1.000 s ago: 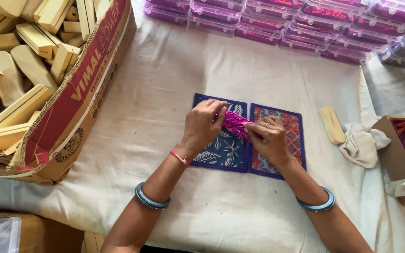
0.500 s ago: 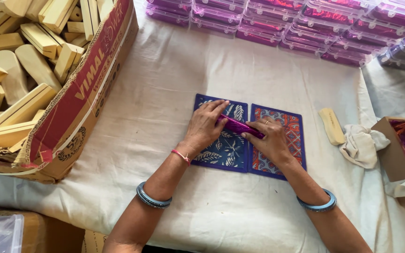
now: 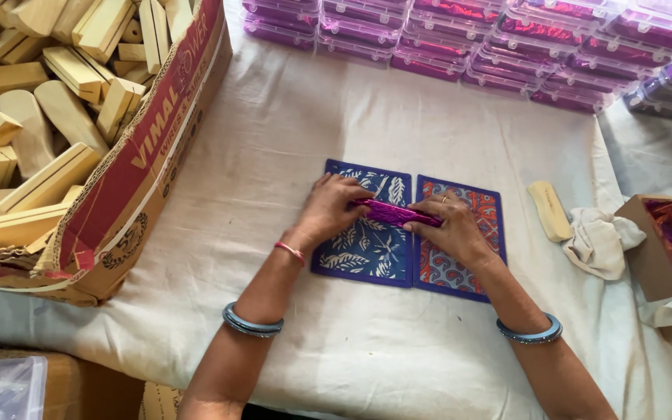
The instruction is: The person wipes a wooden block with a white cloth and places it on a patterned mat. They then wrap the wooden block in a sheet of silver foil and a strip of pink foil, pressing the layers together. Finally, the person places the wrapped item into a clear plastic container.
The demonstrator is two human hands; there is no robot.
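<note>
Purple foil-wrapped bar (image 3: 395, 211) between two hands, over two mats.

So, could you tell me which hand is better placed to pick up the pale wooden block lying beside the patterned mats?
Probably the right hand: the pale wooden block lies on its side, while the left hand is farther away.

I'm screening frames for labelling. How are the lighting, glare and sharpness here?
Head view: soft, even light, faint shadows; sharp on both hands, left hand and right hand; glare glints on the purple foil piece and the plastic boxes; edges slightly wide-angle.
</note>
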